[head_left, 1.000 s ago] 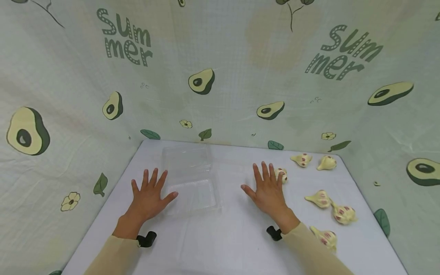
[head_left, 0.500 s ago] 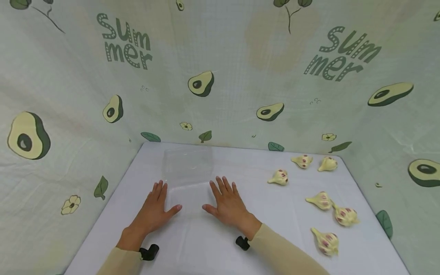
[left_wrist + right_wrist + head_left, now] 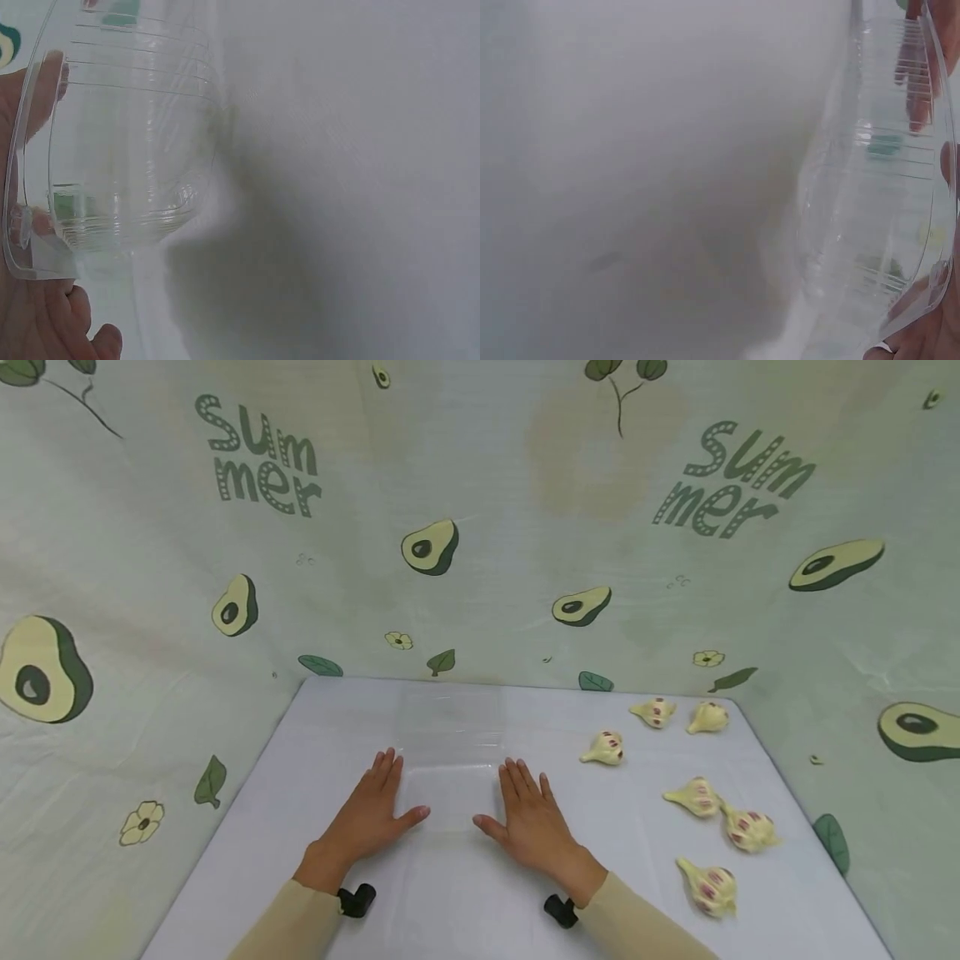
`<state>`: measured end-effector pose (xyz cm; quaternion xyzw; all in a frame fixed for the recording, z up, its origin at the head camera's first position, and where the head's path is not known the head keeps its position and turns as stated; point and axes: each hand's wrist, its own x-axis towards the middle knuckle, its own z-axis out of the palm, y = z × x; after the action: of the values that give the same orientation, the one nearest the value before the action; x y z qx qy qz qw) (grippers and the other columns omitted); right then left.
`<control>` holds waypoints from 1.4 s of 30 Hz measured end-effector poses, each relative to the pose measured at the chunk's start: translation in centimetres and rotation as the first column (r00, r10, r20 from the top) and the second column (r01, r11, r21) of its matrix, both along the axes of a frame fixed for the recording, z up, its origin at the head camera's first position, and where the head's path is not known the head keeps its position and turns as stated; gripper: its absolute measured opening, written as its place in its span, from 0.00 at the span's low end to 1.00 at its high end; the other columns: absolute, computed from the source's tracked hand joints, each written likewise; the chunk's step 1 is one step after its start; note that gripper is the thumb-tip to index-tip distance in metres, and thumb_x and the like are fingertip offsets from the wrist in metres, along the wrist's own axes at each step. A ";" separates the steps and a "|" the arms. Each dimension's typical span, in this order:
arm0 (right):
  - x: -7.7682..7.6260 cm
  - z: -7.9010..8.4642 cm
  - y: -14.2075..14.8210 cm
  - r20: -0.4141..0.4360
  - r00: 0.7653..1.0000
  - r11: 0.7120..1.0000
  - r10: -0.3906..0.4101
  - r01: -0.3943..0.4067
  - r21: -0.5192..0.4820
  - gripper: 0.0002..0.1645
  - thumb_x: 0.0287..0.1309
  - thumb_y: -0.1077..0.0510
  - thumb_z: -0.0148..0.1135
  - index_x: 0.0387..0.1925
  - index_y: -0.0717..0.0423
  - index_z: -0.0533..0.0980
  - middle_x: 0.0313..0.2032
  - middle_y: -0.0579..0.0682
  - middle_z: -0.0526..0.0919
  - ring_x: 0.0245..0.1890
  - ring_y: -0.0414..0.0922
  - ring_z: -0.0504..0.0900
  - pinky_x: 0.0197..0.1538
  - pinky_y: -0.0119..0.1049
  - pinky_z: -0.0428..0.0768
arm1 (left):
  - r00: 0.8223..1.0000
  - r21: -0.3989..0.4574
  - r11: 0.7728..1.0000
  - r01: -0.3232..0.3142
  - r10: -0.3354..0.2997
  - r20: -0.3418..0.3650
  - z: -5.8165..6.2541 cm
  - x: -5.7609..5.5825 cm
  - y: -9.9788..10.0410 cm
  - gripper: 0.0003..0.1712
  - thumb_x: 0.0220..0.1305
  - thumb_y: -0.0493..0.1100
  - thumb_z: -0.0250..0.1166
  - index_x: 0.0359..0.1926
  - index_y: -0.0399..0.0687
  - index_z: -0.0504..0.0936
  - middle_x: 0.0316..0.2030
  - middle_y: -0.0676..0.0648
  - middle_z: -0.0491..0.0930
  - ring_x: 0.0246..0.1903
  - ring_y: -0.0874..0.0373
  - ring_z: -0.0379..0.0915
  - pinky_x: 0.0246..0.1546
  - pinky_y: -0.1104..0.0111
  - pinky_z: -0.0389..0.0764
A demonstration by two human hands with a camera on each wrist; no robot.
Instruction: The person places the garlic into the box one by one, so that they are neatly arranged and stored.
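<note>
A clear plastic clamshell box [image 3: 452, 797] stands on the white table with its lid [image 3: 450, 717] folded back toward the rear wall. My left hand [image 3: 367, 818] lies along the box's left side, fingers straight and together, thumb reaching over the near rim. At the opposite side, my right hand [image 3: 534, 827] rests in the same way, its fingertips by the far corner of the base. Both wrist views show the ribbed side wall of the box [image 3: 127, 150] close up, with parts of the hands visible through and around the plastic.
Several garlic bulbs lie to the right: one garlic bulb [image 3: 604, 748] nearest the box, two at the back right, and others nearer, such as the front bulb [image 3: 710, 887]. A patterned cloth [image 3: 480, 527] walls in the white table [image 3: 465, 910] at the back and sides.
My right hand moved left from beside the garlic to the box's right side. The left hand came against the left side, its fingers drawing together. The box has shifted right and straightened.
</note>
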<state>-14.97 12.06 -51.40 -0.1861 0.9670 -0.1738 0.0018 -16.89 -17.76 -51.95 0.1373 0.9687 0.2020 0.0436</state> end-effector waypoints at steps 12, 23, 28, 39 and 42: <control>0.8 0.2 6.3 -0.014 0.994 0.994 -0.106 0.107 0.011 0.58 0.73 0.26 0.51 0.80 0.69 0.57 0.81 0.65 0.56 0.82 0.63 0.51 0.81 0.71 0.50 | 0.996 -0.014 0.996 0.091 -0.090 0.009 0.4 -1.8 6.8 0.62 0.70 0.77 0.57 0.84 0.37 0.50 0.85 0.39 0.42 0.84 0.43 0.36 0.83 0.48 0.54; 0.4 -0.3 8.2 -0.043 0.991 0.991 -0.130 0.131 0.019 0.59 0.72 0.27 0.55 0.80 0.70 0.55 0.81 0.67 0.53 0.82 0.64 0.52 0.81 0.71 0.50 | 0.993 -0.021 0.993 0.119 -0.119 0.013 0.7 -2.5 7.7 0.59 0.72 0.74 0.56 0.84 0.38 0.48 0.85 0.40 0.42 0.84 0.44 0.38 0.83 0.49 0.54; 0.3 -0.6 8.2 -0.054 0.989 0.990 -0.140 0.140 0.012 0.61 0.71 0.27 0.57 0.80 0.72 0.54 0.81 0.68 0.52 0.82 0.64 0.52 0.80 0.71 0.50 | 0.990 -0.047 0.989 0.141 -0.141 0.010 0.5 -2.8 7.4 0.59 0.74 0.73 0.56 0.84 0.37 0.46 0.85 0.38 0.41 0.84 0.43 0.38 0.83 0.47 0.53; 0.2 -0.7 8.2 -0.046 0.989 0.990 -0.139 0.140 0.014 0.61 0.71 0.27 0.56 0.80 0.72 0.53 0.81 0.68 0.52 0.82 0.64 0.52 0.80 0.71 0.50 | 0.990 -0.033 0.990 0.136 -0.135 0.030 0.8 -3.2 7.1 0.54 0.78 0.69 0.53 0.84 0.36 0.46 0.84 0.37 0.41 0.84 0.42 0.38 0.83 0.46 0.52; 0.1 -0.7 8.3 -0.044 0.989 0.990 -0.142 0.142 0.011 0.61 0.71 0.27 0.56 0.80 0.72 0.53 0.81 0.67 0.52 0.82 0.64 0.52 0.80 0.71 0.50 | 0.991 0.050 0.992 0.120 -0.123 0.051 0.5 -3.7 6.9 0.50 0.80 0.66 0.51 0.85 0.39 0.46 0.85 0.38 0.41 0.84 0.41 0.38 0.83 0.45 0.54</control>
<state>-14.82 20.31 -52.06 -0.1204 0.9789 -0.1625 -0.0300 -20.56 -10.90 -51.49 0.1915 0.9521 0.2252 0.0786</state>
